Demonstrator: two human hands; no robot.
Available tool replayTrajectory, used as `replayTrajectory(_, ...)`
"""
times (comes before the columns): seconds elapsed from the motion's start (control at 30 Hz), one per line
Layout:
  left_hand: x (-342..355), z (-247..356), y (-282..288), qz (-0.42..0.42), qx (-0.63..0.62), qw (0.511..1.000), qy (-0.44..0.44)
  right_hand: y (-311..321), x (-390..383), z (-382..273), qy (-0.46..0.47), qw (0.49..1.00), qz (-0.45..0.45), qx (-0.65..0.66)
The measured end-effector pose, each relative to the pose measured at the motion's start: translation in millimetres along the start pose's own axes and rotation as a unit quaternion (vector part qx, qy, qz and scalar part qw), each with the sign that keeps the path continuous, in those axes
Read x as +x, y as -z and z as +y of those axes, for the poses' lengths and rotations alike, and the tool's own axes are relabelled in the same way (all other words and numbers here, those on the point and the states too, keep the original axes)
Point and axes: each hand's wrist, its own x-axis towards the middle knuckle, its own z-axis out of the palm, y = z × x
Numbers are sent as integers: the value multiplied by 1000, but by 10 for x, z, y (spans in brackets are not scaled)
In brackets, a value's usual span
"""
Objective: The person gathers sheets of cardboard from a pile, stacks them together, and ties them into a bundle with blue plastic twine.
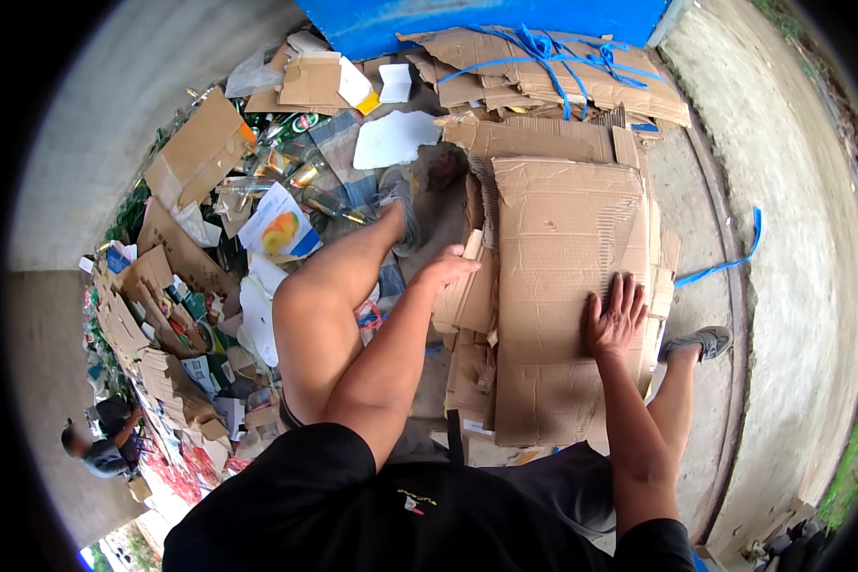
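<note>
Top sheet (553, 248): brown corrugated cardboard, lay on the cardboard stack (543, 141), in front of the person, stack between the two legs.
Long axis: ran near to far, away from the body, roughly along the stack's length.
Lie from hands: under the right hand, just right of the left.
Right hand (617, 319): palm down on the sheet toward the stack's right side, fingers spread, gripping nothing; nearer hand, in contact.
Left hand (445, 269): at the stack's left side, fingers bent by the edge of a cardboard flap (473, 297) (pinching or only touching, couldn't tell).
Shoes: left shoe (408, 214) left of the stack, right shoe (704, 341) just right of it.
Far pile (582, 84): flattened cardboard beyond the stack's far end, blue strap (543, 46) tangled on top.
Loose strap (725, 271): blue, right of the stack.
Glass bottles (334, 202): left of the stack, among scrap cardboard (198, 148).
</note>
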Motion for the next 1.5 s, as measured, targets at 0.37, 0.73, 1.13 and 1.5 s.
replayTrajectory(0.37, -189, -610, -764, 26, -58, 998, -11, -27, -21, 51, 1, 1000, 1, 12)
replayTrajectory(0.73, -441, -890, -945, 234, 26, 970, -55, -33, -38, 22, 8, 1000, 12, 7)
replayTrajectory(1.13, -418, -853, -1024, 206, 230, 946, -102, -53, -19, 1, 11, 1000, 11, 0)
replayTrajectory(1.5, -282, -547, -827, -29, -29, 993, 112, -110, -19, -113, 11, 998, -3, -64)
